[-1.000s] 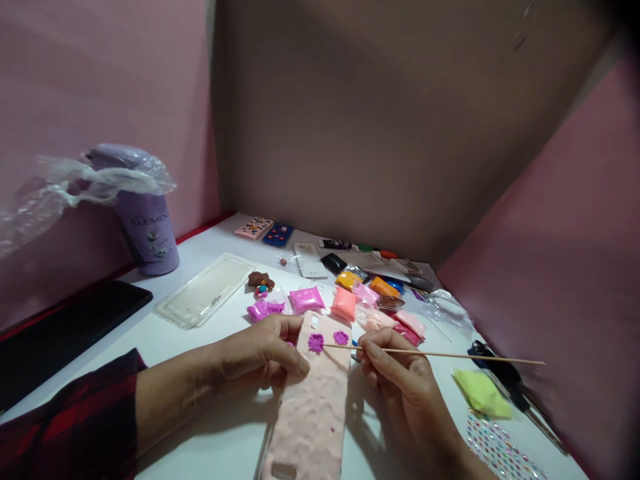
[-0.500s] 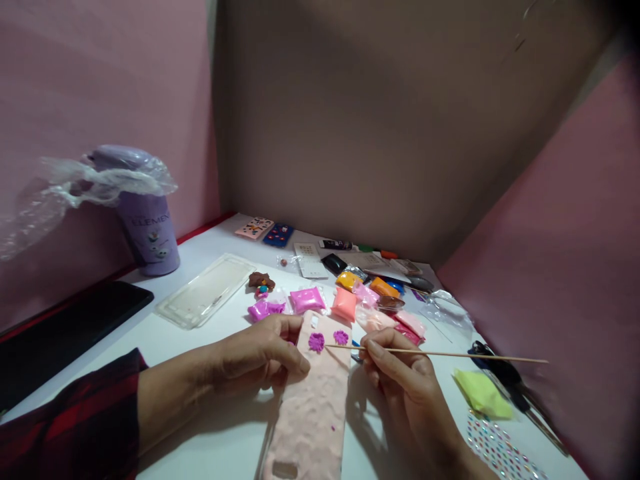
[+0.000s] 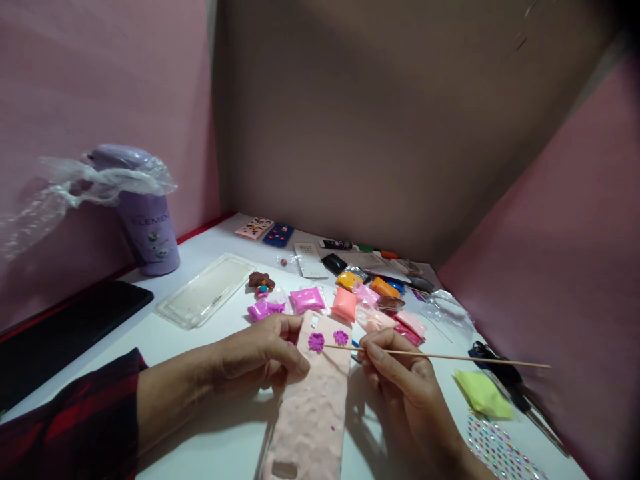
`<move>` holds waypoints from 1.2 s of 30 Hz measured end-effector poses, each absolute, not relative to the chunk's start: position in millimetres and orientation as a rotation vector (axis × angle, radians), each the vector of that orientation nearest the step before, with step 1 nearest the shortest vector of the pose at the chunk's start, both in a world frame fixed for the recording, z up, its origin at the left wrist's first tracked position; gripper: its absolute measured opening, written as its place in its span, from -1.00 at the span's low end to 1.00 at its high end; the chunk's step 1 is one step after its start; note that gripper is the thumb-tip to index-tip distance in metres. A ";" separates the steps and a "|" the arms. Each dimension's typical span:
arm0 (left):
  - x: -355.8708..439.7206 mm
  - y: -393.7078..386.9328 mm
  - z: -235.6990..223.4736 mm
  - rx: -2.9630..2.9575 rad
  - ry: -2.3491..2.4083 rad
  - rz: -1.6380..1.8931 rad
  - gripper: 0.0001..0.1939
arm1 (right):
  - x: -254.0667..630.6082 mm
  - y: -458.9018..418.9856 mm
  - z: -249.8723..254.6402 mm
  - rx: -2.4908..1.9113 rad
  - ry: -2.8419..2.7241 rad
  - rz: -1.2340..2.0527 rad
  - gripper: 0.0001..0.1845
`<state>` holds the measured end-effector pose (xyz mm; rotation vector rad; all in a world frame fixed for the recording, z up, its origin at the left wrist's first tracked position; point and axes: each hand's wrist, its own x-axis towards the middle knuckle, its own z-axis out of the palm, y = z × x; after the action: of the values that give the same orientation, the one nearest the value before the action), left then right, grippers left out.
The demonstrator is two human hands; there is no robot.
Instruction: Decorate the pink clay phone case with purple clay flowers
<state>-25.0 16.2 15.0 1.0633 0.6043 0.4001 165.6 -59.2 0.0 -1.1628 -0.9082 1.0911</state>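
My left hand [image 3: 273, 350] grips the upper left edge of a pale pink, bumpy clay-covered phone case [image 3: 315, 407], thumb on its face. Two purple clay flowers sit near the top of the case: a left flower [image 3: 317, 342] and a right flower [image 3: 341, 337]. Pinched in my right hand [image 3: 400, 373] is a thin wooden skewer [image 3: 465, 359]. Its tip points at the left flower's right edge; whether it touches, I cannot tell. A tiny purple speck [image 3: 333, 428] lies lower on the case.
Packets of coloured clay, such as a purple packet [image 3: 307, 300], lie behind the case. On the left are a clear case [image 3: 207, 291], a purple tumbler [image 3: 150, 233] and a black phone [image 3: 75, 333]. Scissors [image 3: 520, 393], a yellow packet [image 3: 483, 393] and a gem sheet [image 3: 500, 443] lie right.
The skewer has shifted very slightly, its far end a touch lower and further right. My left hand and the case look unmoved.
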 end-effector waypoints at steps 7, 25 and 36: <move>-26.1 16.7 16.7 1.030 0.599 0.411 -0.57 | 167.4 -58.1 -1.4 -1.179 -0.848 1.125 -0.78; -25.8 17.0 17.0 1.026 0.583 0.414 -0.62 | 167.0 -60.2 -1.1 -1.164 -0.880 1.107 -0.79; -25.0 14.7 20.6 1.020 0.590 0.420 -0.58 | 162.4 -59.7 3.1 -1.162 -0.836 1.119 -0.78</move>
<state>-25.0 14.7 20.6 1.0200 0.5904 0.4196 162.4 -59.7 3.1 -1.1623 -0.8356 1.1193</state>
